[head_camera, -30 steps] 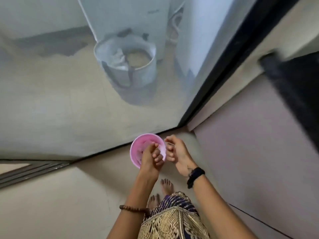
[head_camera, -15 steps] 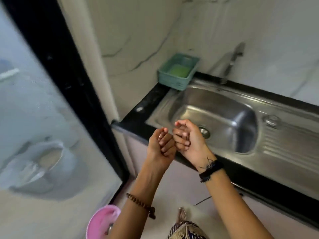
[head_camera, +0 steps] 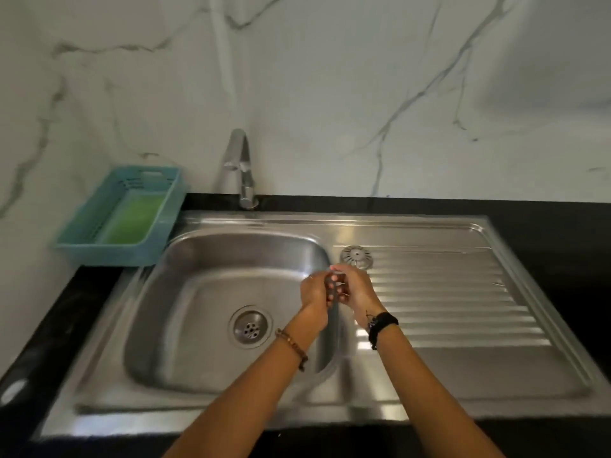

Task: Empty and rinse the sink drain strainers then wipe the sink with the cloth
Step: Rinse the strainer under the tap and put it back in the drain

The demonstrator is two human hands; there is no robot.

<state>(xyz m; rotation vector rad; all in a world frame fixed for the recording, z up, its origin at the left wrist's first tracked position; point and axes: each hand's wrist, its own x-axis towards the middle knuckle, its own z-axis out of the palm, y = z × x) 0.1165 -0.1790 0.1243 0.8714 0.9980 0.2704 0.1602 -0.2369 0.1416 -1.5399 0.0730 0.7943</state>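
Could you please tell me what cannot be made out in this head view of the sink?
- What the left hand and right hand hold between them: a small dark thing, hidden by curled fingers and motion blur.
- Green item in the teal plastic basket: cloth or sponge, too blurred to tell.
- Round metal strainer on the ribbed stainless draining board: partly hidden behind the right hand.
- Whether the chrome tap runs: no stream is discernible.

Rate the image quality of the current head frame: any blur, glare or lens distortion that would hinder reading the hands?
Head view: motion blur smears both hands, left hand and right hand, so what they hold is unreadable; bright glare streaks the drainboard; wide-angle lens bows the sink edges; the faucet and blue basket are soft but recognisable.
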